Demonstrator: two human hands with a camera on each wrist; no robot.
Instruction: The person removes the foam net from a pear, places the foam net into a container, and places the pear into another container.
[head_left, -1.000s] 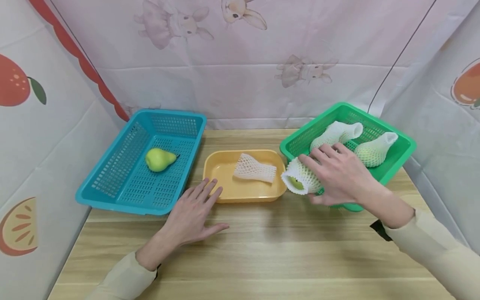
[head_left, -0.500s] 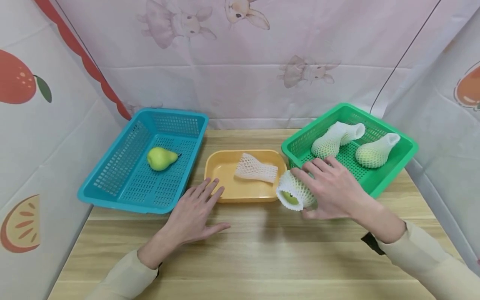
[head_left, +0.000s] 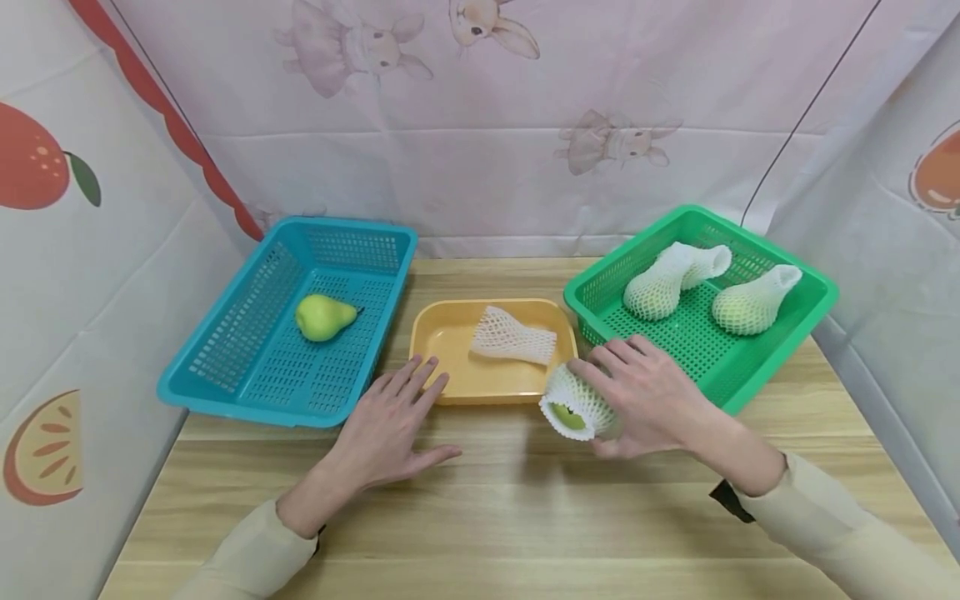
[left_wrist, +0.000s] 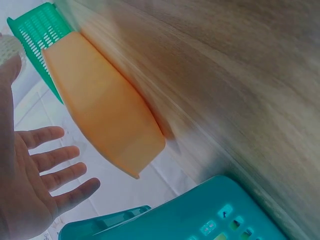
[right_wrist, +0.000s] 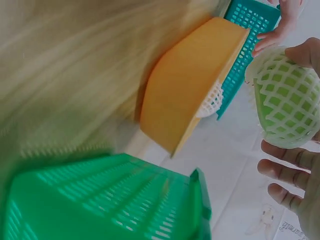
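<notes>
My right hand [head_left: 648, 404] grips a green pear [right_wrist: 285, 100] wrapped in a white foam net sleeve [head_left: 576, 398]; it hangs over the table in front of the yellow tray's right corner. The sleeve's open end faces left and shows some of the pear. My left hand [head_left: 386, 429], fingers straight and spread, holds nothing; it is between the blue basket [head_left: 187, 387] and the yellow tray [head_left: 487, 396]. A loose foam net sleeve [head_left: 513, 337] lies in that tray. Inside the blue basket is one bare pear [head_left: 322, 317].
At the right stands a green basket [head_left: 783, 358] with several sleeved pears, among them one sleeved pear [head_left: 750, 307] on the right side. Printed cloth [head_left: 480, 183] hangs behind and along both sides. Wooden table [head_left: 487, 525] stretches in front of the containers.
My right hand has carried the sleeved pear out from over the green basket, leftward and toward me. My left hand stays where it was.
</notes>
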